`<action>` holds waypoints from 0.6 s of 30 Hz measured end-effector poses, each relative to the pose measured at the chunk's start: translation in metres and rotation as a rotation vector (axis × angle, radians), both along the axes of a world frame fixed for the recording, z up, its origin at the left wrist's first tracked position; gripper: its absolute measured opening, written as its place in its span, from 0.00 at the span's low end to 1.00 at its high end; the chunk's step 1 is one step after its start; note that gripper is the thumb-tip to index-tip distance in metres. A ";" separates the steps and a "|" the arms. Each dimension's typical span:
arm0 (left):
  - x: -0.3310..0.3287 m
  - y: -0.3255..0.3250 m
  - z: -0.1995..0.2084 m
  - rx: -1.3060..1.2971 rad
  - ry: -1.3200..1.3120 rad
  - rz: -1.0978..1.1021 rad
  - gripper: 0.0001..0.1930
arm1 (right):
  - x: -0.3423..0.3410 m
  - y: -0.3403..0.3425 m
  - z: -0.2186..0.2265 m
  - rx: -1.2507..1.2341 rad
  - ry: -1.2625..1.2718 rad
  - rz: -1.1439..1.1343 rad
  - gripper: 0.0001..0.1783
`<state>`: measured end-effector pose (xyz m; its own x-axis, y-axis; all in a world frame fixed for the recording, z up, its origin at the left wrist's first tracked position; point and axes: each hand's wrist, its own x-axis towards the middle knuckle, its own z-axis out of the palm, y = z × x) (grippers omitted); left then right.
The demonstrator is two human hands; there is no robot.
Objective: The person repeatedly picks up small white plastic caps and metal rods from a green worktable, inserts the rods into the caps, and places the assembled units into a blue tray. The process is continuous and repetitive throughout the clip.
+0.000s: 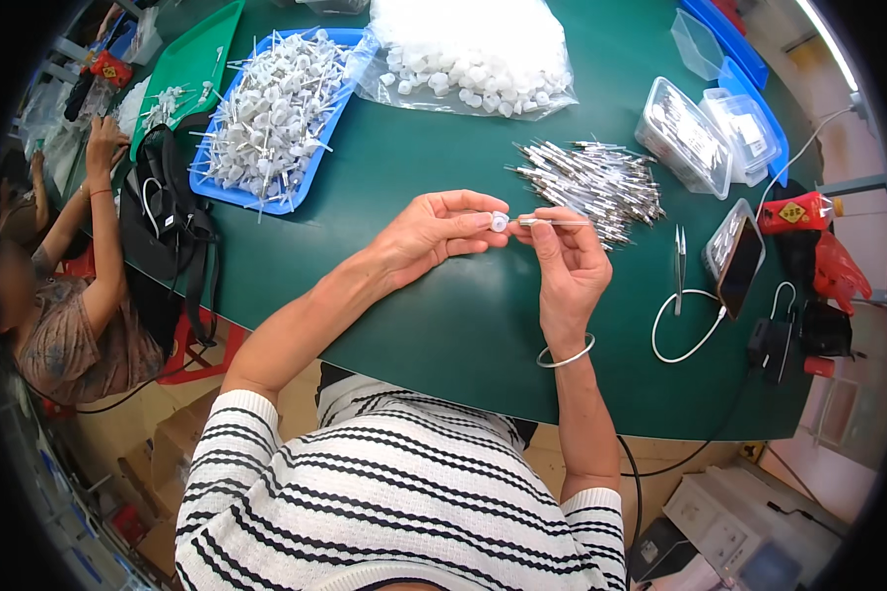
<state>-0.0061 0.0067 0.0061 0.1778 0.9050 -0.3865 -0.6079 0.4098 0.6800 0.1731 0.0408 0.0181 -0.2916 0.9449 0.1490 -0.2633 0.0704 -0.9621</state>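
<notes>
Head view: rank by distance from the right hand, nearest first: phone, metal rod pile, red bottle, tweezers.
From the right hand:
1. Metal rod pile: just beyond the fingers.
2. Tweezers: to its right, lying on the green table.
3. Phone: right of the tweezers.
4. Red bottle: farthest right.

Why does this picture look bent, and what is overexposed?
Head view: the fisheye lens curves the front edge of the green table and leaves black corners; head view again: the bag of white pieces washes out toward its top, while the held white cap looks fairly sharp.
</notes>
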 end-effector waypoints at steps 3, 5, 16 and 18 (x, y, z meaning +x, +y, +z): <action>-0.001 0.000 0.000 -0.007 0.005 -0.004 0.14 | 0.000 -0.001 0.001 0.026 -0.010 -0.002 0.07; 0.000 0.000 -0.001 -0.007 0.002 0.000 0.14 | -0.001 -0.002 0.001 0.045 -0.025 -0.008 0.07; 0.001 0.000 -0.002 0.012 -0.007 0.004 0.14 | -0.001 -0.003 -0.004 0.153 -0.143 -0.072 0.07; 0.002 0.000 -0.002 0.010 -0.001 0.004 0.14 | -0.001 -0.003 -0.005 0.170 -0.168 -0.086 0.07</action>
